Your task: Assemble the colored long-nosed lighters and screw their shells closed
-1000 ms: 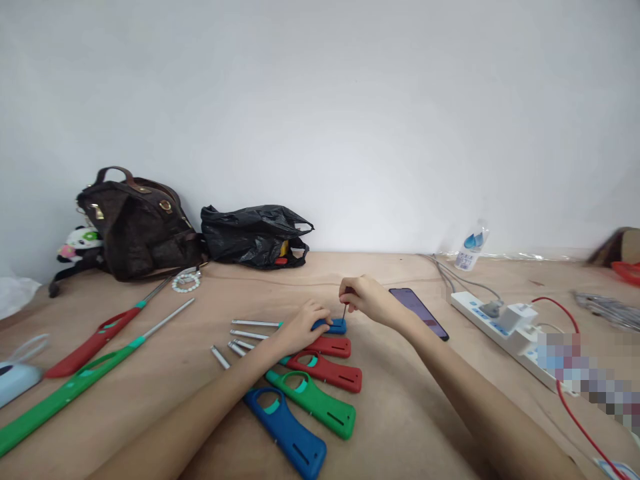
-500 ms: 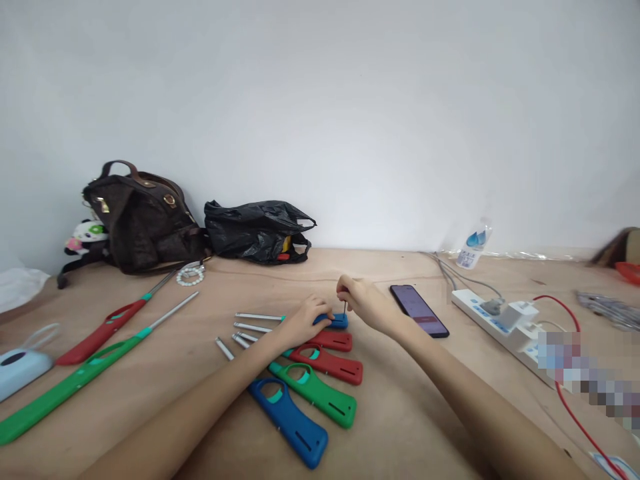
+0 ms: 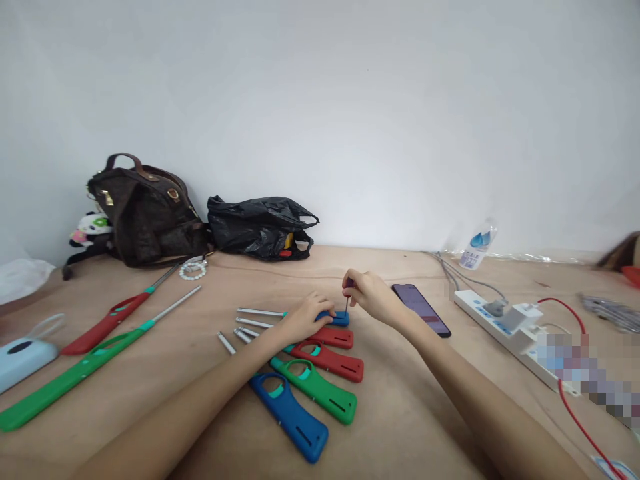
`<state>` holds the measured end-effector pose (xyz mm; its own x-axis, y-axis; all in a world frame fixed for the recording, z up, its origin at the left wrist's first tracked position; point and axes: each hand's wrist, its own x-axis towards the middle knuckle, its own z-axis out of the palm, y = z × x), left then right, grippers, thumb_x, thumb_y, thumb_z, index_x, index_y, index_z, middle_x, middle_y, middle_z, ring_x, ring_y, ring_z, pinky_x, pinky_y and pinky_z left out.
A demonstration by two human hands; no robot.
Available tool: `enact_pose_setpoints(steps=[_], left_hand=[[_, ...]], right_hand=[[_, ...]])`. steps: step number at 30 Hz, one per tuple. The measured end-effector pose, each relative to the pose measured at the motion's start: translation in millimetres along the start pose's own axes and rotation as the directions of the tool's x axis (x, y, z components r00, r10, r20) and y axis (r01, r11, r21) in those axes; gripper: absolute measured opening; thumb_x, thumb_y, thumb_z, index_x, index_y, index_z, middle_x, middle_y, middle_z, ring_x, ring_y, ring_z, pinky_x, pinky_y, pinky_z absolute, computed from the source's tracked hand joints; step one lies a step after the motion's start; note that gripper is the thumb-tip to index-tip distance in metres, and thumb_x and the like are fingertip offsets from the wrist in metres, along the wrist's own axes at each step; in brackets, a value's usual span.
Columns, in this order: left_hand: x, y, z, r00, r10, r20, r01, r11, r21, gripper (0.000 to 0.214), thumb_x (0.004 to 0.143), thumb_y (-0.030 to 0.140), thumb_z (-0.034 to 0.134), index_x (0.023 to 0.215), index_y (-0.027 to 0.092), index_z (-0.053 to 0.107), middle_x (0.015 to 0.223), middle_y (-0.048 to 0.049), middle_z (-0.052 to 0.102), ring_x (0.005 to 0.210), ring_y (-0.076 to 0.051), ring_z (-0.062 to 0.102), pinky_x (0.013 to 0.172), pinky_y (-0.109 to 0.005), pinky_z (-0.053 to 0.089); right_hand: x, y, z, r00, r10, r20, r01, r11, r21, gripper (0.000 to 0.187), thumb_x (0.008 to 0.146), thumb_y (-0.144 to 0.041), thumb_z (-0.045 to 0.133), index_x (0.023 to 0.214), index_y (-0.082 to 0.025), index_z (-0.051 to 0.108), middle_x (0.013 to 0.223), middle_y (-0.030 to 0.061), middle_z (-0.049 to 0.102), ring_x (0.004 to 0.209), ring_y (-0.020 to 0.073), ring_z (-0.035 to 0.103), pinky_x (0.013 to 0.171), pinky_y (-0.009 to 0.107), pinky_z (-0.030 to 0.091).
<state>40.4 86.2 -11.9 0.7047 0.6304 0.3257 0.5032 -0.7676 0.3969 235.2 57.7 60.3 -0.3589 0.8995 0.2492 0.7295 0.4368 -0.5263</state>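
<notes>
A blue long-necked gas lighter (image 3: 341,319) lies at the far end of a fanned row. My left hand (image 3: 306,317) presses it to the table, its fingers closed over the handle. Pinched in my right hand (image 3: 374,295) is a small screwdriver (image 3: 347,304), upright, with a thin dark shaft and a bit of red handle showing. Its tip meets the end of that blue handle; the exact contact is too small to tell. Nearer me lie two red lighters, one of them (image 3: 335,361) with its trigger loop in view, a green lighter (image 3: 320,390) and another blue lighter (image 3: 293,420).
At left lie a longer green lighter (image 3: 75,377) and a longer red lighter (image 3: 107,327), beside a light-blue device (image 3: 30,363). A handbag (image 3: 150,220) and black plastic bag (image 3: 255,230) stand against the wall. Rightward are a phone (image 3: 423,310), bottle (image 3: 477,247) and power strip (image 3: 485,317).
The right hand has turned a little, and the screwdriver's red handle now shows. The left hand stays on the blue lighter. The whole view has shifted slightly.
</notes>
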Motion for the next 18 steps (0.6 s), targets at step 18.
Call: enact_pose_setpoints(steps=[18], left_hand=[[-2,-1,-0.3,1.0,0.018,-0.009,-0.018,0.999,0.043,0.006,0.088,0.013,0.06,0.088,0.017,0.064,0.093,-0.0033,0.063,0.098,-0.021,0.054,0.085,-0.031,0.045]], right_hand=[[-32,65,12,0.972,-0.148,-0.183,0.101,0.964,-0.248,0.024,0.093,-0.014,0.038,0.098,-0.017,0.061,0.099,0.0114,0.07,0.085,0.0219,0.068,0.075,0.034,0.052]])
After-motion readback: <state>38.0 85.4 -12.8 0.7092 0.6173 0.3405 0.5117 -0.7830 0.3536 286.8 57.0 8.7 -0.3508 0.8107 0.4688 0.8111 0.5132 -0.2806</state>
